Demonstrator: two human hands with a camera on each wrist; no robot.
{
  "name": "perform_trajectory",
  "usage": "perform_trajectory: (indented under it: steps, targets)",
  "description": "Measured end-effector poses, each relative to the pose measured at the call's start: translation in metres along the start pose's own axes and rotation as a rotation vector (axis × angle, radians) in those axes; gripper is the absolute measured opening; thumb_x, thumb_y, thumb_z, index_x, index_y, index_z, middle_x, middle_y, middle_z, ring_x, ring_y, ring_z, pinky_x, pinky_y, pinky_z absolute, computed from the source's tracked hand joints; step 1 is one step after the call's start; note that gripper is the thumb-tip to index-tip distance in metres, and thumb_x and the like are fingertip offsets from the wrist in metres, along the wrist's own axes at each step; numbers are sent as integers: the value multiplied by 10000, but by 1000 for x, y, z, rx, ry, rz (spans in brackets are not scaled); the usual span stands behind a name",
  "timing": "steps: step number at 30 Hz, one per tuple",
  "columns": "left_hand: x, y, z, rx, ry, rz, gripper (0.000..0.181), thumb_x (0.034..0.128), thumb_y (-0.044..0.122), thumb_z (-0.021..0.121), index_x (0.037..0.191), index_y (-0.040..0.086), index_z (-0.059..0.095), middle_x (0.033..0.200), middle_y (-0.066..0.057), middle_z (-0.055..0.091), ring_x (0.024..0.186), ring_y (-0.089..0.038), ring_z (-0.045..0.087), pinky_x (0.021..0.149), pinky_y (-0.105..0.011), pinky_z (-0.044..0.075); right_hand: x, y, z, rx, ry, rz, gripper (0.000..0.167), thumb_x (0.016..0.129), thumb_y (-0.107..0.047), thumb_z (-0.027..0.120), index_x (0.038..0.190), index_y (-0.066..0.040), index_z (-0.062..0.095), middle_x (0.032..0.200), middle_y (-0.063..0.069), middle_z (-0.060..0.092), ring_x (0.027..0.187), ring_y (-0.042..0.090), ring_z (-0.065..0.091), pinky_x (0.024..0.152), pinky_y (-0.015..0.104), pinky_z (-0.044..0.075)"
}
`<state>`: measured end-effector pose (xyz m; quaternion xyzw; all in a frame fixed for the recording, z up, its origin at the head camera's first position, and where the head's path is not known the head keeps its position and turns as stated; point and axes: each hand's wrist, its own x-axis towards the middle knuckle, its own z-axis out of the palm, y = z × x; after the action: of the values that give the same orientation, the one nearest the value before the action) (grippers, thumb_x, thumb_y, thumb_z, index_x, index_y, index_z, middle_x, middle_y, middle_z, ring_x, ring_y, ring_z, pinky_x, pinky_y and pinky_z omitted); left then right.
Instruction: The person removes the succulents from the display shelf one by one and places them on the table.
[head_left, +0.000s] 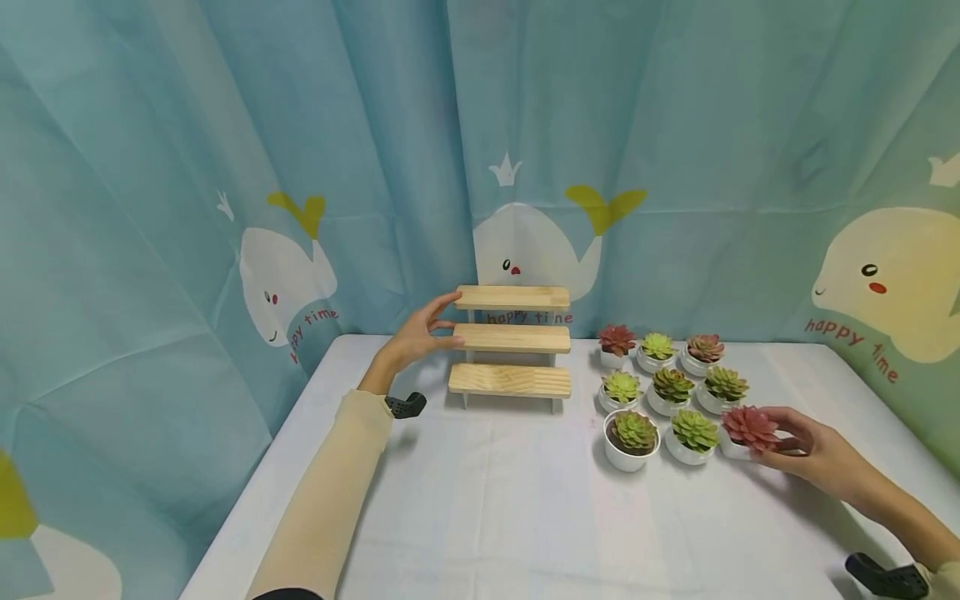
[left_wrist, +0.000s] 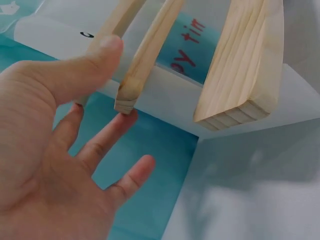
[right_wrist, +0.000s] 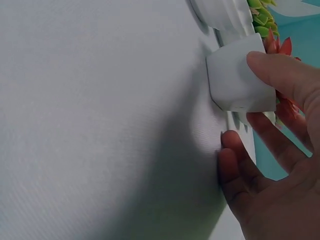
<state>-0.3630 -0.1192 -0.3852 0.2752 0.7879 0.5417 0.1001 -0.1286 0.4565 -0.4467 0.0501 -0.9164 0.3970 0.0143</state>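
At the right front of the plant group, my right hand [head_left: 821,454] pinches a red potted succulent [head_left: 750,427]. In the right wrist view, the thumb lies against the angular white pot [right_wrist: 237,75], with fingers on its other side. The lower fingers of that hand [right_wrist: 285,165] hold nothing. My left hand [head_left: 415,337] touches the left ends of the upper boards of a three-tier wooden stand [head_left: 512,337]. In the left wrist view, the left hand [left_wrist: 65,145] has its fingers spread, with fingertips at the ends of two boards [left_wrist: 145,65].
Several other potted succulents stand close together, including a green one [head_left: 693,433] beside the held pot and another [head_left: 632,437] at front left. A white-covered table [head_left: 525,500] carries everything. Behind it hangs a blue curtain [head_left: 390,167] printed with whales.
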Motion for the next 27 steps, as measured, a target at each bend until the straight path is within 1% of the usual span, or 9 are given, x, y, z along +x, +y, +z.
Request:
perform_trajectory:
  steps: [3,10,13,17,18,21,23,25,27]
  targets:
    - [0,2,1,0,11,10,857,970,144,745,1649,268,236,1704,13,185,1372,-369,475,1040,-504,515,0,-2,-2,16,-13,-44,605,898,-61,798,1387,75,469,1130,-354,539,932,-54,623,718,167,531]
    - [2,5,1,5,24,25,839,1003,199,706,1661,263,189,1705,-4,176,1333,-369,503,1067,-544,476,0,-4,-7,-26,-22,-68,630,890,-70,807,1413,30,471,1151,-353,538,935,-48,625,711,189,529]
    - [1,7,0,19,30,18,841,1001,231,710,1660,276,189,1702,-13,188,1337,-369,503,1076,-556,465,0,-5,-11,-22,-23,-105,636,889,-43,800,1436,-21,476,1181,-367,522,936,-39,633,712,199,544]
    - [-2,10,-2,64,45,-3,857,1001,267,711,1661,302,166,1704,-45,179,1348,-379,503,1067,-574,470,1,-7,-20,-12,-50,-158,680,888,-2,785,1477,-121,467,1214,-328,536,946,-20,654,716,211,565]
    - [-3,10,-3,78,50,-9,864,999,273,712,1661,312,158,1705,-51,177,1344,-377,510,1060,-577,476,1,-9,-22,-14,-55,-162,693,886,5,783,1483,-135,458,1220,-300,546,947,-14,659,720,217,571]
    - [-6,11,-7,123,57,-4,884,1002,281,706,1664,321,123,1708,-84,159,1341,-388,521,1043,-593,487,1,-14,-29,-46,-79,-159,745,904,-13,770,1531,-148,393,1277,-132,590,967,-5,662,718,239,576]
    - [-7,12,-10,159,61,-1,901,999,300,708,1664,336,102,1709,-92,158,1345,-401,515,1032,-607,490,2,-19,-32,-75,-86,-146,778,922,-42,761,1565,-148,336,1326,41,599,973,0,659,714,248,576]
    - [-8,13,-13,195,59,2,911,999,319,704,1663,350,81,1709,-98,152,1361,-424,490,1035,-629,477,4,-23,-35,-103,-82,-142,816,934,-74,760,1593,-146,283,1358,215,563,972,26,663,709,254,576]
    - [-10,15,-15,242,57,-2,928,993,352,705,1660,373,59,1710,-96,152,1380,-439,462,1043,-654,456,6,-27,-38,-128,-80,-142,852,947,-102,753,1618,-158,231,1394,300,506,979,28,652,703,250,570]
